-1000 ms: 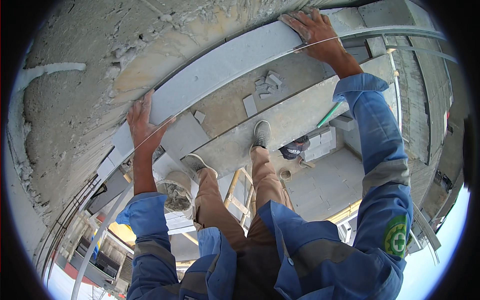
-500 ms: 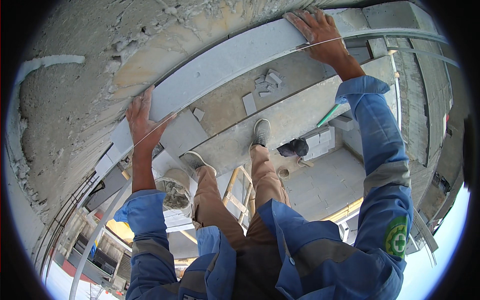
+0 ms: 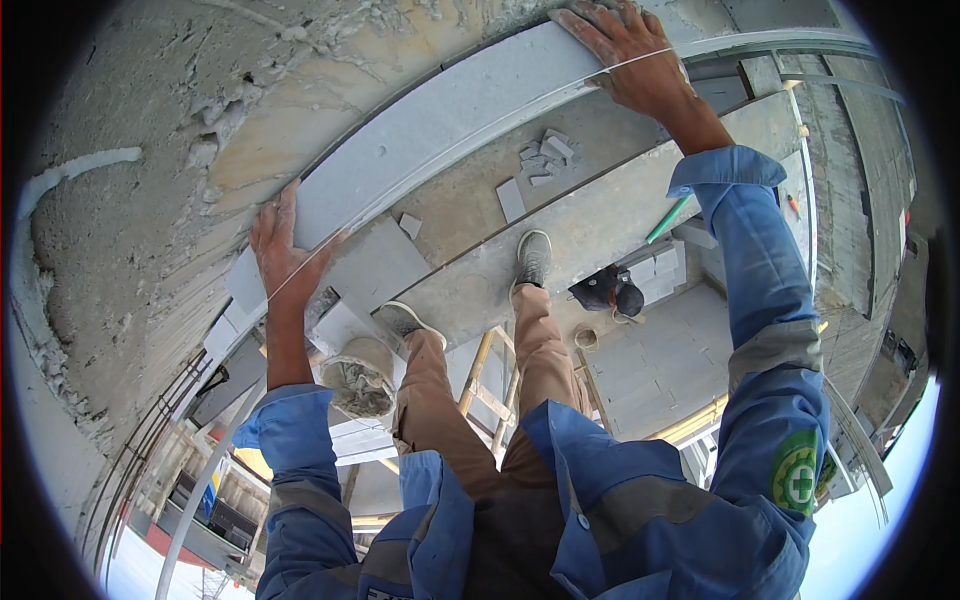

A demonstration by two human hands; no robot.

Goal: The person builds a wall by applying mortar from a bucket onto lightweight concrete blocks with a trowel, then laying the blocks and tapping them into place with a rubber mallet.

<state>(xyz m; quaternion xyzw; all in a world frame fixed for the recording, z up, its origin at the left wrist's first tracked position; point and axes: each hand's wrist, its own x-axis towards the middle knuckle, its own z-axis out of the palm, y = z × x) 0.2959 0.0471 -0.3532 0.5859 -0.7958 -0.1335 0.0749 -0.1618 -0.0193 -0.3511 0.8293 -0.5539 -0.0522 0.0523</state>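
The long pale block (image 3: 430,115) lies along the rough concrete wall (image 3: 140,220). The left hand (image 3: 285,250) rests at its left end, the right hand (image 3: 635,62) at its right end, both with fingers spread apart. Below, the person's shoes (image 3: 534,258) stand on a grey plank (image 3: 600,215), near a bucket (image 3: 368,352).

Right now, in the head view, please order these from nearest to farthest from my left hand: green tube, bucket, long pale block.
1. Long pale block: touching your left hand.
2. Bucket: lower in the picture, slightly right of that hand.
3. Green tube: over on the right side.
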